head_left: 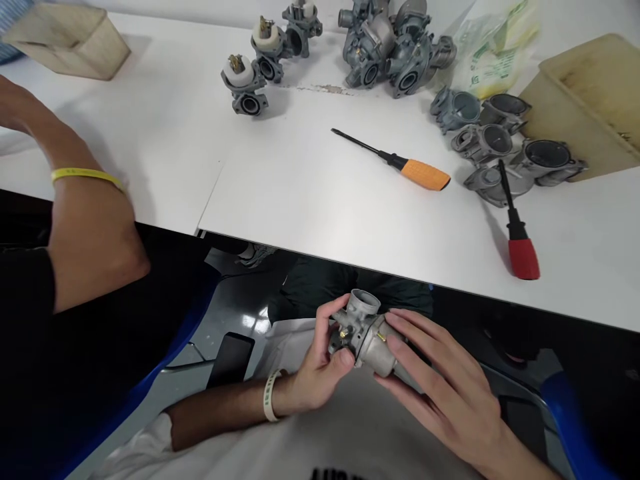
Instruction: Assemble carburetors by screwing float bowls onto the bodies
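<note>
Grey carburetor (pixel 376 352), end seemingly behind fingers (pixel 420 363)

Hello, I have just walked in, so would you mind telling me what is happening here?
A seated person holds a metal carburetor over their lap, the left hand at its open throat end and the right hand around its bowl. On the white table lie an orange-handled screwdriver and a red-handled screwdriver, near more carburetors. Another person's arm is at the left.
</note>
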The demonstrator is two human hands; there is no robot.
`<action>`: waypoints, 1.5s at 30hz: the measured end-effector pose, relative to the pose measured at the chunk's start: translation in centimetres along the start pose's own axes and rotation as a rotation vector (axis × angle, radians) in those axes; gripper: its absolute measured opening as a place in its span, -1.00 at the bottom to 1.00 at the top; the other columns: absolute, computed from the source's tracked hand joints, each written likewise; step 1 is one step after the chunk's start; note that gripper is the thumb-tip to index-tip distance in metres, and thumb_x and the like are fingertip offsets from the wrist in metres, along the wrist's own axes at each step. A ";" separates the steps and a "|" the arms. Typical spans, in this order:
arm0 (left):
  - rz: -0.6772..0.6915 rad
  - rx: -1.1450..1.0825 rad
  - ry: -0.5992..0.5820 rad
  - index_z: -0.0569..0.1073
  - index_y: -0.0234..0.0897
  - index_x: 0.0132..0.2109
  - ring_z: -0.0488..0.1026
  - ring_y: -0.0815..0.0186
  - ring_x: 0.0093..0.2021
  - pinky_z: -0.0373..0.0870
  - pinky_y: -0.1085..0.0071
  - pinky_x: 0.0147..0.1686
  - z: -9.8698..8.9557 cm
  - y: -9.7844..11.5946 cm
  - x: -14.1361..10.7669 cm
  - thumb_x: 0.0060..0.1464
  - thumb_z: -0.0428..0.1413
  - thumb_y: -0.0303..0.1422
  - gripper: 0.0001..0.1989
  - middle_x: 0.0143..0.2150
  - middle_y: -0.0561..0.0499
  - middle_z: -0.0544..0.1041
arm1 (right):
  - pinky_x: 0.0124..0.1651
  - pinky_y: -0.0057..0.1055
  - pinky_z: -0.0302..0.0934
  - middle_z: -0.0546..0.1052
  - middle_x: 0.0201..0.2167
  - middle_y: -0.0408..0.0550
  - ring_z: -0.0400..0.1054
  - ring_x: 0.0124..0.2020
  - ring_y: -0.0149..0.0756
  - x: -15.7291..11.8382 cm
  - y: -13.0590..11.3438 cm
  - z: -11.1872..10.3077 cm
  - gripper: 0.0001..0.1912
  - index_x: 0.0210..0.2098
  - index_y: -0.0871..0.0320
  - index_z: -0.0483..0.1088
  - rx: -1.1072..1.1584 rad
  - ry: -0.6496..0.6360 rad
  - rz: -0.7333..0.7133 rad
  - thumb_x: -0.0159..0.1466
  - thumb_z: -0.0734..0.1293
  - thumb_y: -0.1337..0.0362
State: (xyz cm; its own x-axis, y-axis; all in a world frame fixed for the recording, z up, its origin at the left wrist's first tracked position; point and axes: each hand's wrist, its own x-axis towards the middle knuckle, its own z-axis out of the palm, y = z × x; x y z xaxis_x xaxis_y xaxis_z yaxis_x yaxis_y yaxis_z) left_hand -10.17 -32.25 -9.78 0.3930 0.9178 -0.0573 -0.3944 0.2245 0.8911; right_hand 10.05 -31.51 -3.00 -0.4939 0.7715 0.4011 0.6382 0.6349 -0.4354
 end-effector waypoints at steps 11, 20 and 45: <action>-0.047 -0.057 -0.024 0.00 0.02 0.39 0.51 0.25 -0.07 0.52 0.39 -0.16 -0.1 0.6 0.2 0.25 0.20 -0.18 -0.28 0.19 -0.18 0.38 | 0.16 -0.02 0.43 0.46 0.11 0.26 0.29 0.26 -0.01 0.3 -0.1 0.2 -0.49 0.12 0.36 0.36 -0.018 0.005 -0.023 0.20 0.47 0.51; 0.034 0.099 -0.023 -0.01 -0.04 0.42 0.47 0.18 0.02 0.48 0.27 0.00 -0.4 0.2 -0.2 0.33 -0.01 0.01 -0.35 0.26 -0.25 0.33 | 0.18 -0.04 0.40 0.44 0.12 0.27 0.28 0.27 0.00 0.3 -0.2 0.4 -0.53 0.12 0.38 0.36 -0.020 0.015 -0.020 0.23 0.45 0.48; -0.431 -0.494 0.242 0.15 0.07 0.35 0.43 0.16 0.12 0.42 0.28 0.03 0.0 -1.5 0.4 0.29 0.14 -0.13 -0.44 0.24 -0.10 0.40 | 0.10 -0.20 0.39 0.50 0.08 0.10 0.39 0.09 -0.17 1.3 0.0 2.0 -0.47 0.22 0.23 0.36 -0.132 -0.019 0.134 0.39 0.31 0.03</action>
State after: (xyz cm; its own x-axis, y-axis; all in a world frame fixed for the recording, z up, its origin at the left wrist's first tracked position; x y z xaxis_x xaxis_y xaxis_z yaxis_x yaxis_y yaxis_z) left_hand -9.46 -32.17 -11.15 0.4256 0.7480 -0.5093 -0.5992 0.6547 0.4608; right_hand 8.22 -30.40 -4.15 -0.4098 0.8499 0.3312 0.7701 0.5169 -0.3738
